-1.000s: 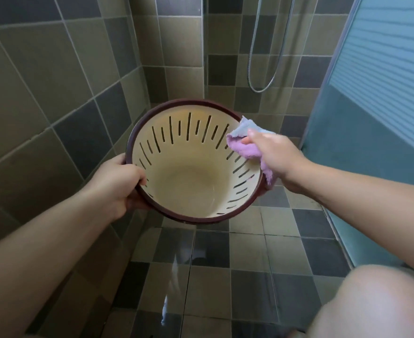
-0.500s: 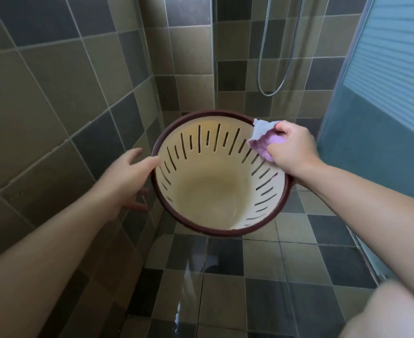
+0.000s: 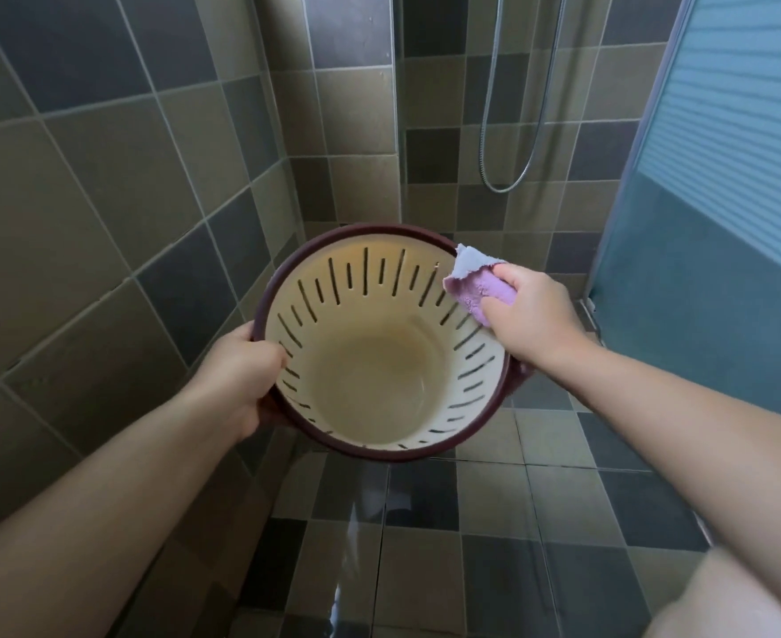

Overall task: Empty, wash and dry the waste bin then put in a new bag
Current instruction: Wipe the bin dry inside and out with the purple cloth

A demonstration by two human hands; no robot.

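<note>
The waste bin (image 3: 370,375) is a cream plastic tub with slotted walls and a dark maroon rim, held up in the air and tilted so its empty inside faces me. My left hand (image 3: 236,379) grips the rim on the left side, thumb over the edge. A purple and pale blue cloth (image 3: 476,283) is bunched in my right hand (image 3: 531,310), which presses it against the bin's upper right inner wall and rim. No bag is in view.
I am in a tiled shower corner with wet, glossy floor tiles (image 3: 425,545) below the bin. A metal shower hose (image 3: 508,131) hangs on the back wall. A frosted blue glass door (image 3: 725,223) stands at right. A bare knee (image 3: 725,605) shows at lower right.
My left hand let go of the rim for a moment, fingers spread, then took hold of it again. The right hand kept the cloth on the bin's upper right wall.
</note>
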